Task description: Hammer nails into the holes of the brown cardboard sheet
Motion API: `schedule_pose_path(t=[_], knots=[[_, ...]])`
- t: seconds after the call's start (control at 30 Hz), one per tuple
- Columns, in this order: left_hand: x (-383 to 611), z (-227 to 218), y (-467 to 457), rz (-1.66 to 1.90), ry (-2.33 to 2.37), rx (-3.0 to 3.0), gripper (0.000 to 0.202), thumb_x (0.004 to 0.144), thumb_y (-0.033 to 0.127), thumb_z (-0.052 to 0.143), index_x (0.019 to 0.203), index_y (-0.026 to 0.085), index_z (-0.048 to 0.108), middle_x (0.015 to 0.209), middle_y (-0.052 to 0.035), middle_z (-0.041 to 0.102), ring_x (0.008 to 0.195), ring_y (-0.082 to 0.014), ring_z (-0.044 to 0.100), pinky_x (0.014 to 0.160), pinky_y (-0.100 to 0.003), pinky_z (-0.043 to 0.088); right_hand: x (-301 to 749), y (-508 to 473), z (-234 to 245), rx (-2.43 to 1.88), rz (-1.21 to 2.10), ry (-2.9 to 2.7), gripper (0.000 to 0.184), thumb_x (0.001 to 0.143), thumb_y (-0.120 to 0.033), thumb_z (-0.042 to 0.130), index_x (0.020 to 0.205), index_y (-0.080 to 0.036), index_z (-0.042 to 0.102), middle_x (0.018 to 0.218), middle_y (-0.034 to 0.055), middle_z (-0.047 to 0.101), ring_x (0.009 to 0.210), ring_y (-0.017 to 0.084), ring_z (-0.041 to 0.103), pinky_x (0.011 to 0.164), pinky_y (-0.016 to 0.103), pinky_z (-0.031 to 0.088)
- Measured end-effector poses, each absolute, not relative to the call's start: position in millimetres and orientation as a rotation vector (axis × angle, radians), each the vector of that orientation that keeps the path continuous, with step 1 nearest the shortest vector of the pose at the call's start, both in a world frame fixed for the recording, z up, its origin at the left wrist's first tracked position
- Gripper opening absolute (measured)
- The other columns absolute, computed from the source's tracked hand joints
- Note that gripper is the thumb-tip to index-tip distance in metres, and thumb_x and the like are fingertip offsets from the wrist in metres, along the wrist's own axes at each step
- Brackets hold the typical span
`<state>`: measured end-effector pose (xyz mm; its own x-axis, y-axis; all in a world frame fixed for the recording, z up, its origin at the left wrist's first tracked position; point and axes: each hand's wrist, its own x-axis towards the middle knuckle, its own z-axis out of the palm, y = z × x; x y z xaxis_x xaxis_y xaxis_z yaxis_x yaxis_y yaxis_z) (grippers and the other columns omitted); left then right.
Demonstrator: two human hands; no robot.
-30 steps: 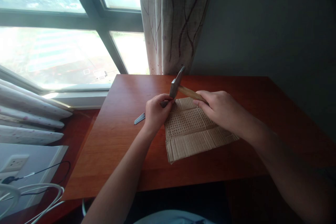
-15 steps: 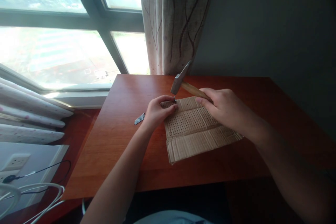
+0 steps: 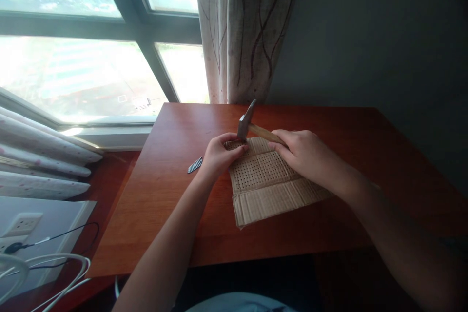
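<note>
Here the right hand is clenched round the wooden handle of the hammer, whose head sits just beside the left hand at the far left corner of the perforated cardboard. The left hand's thumb and forefinger stand parted on that corner; whether they pinch anything, I cannot tell. Thin metal rods lie on the surface beside it.

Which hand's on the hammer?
The right hand: its fingers wrap the wooden handle of the hammer. The left hand is at the cardboard's far-left corner instead.
</note>
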<state>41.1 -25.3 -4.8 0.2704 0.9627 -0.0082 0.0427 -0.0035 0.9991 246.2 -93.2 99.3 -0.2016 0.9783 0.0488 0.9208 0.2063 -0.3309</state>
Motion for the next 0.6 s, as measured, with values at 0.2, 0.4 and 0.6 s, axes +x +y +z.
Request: schedule_pose_path(t=[0.2, 0.4, 0.6], knots=[[40.4, -5.4, -24.8, 0.987, 1.083, 1.382, 0.028, 0.068, 0.032, 0.085, 0.091, 0.017, 0.077, 0.090, -0.0065, 0.077, 0.076, -0.0184, 0.071, 0.065, -0.028, 0.059, 251.3, -95.4, 99.0, -1.776, 0.275, -2.142, 0.023, 0.101, -0.032, 0.050, 0.104, -0.019, 0.069, 0.082, 0.0054, 0.074, 0.075, 0.021, 0.069, 0.069, 0.032, 0.043], [39.7, -6.2, -25.2, 0.986, 1.043, 1.360, 0.031, 0.068, 0.033, 0.086, 0.093, 0.017, 0.077, 0.090, -0.0060, 0.078, 0.077, -0.0187, 0.071, 0.068, -0.029, 0.059, 249.1, -95.0, 95.8, -1.765, 0.323, -2.207, 0.020, 0.100, -0.030, 0.052, 0.104, -0.022, 0.070, 0.084, 0.0055, 0.074, 0.078, 0.022, 0.069, 0.069, 0.032, 0.044], [39.3, -5.1, -25.0, 0.979, 1.037, 1.359, 0.031, 0.068, 0.034, 0.086, 0.092, 0.016, 0.077, 0.089, -0.0065, 0.077, 0.077, -0.0191, 0.071, 0.068, -0.029, 0.059, 247.4, -92.8, 89.3, -1.768, 0.327, -2.209, 0.020, 0.100, -0.030, 0.053, 0.102, -0.021, 0.070, 0.085, 0.0063, 0.074, 0.081, 0.022, 0.069, 0.070, 0.032, 0.045]])
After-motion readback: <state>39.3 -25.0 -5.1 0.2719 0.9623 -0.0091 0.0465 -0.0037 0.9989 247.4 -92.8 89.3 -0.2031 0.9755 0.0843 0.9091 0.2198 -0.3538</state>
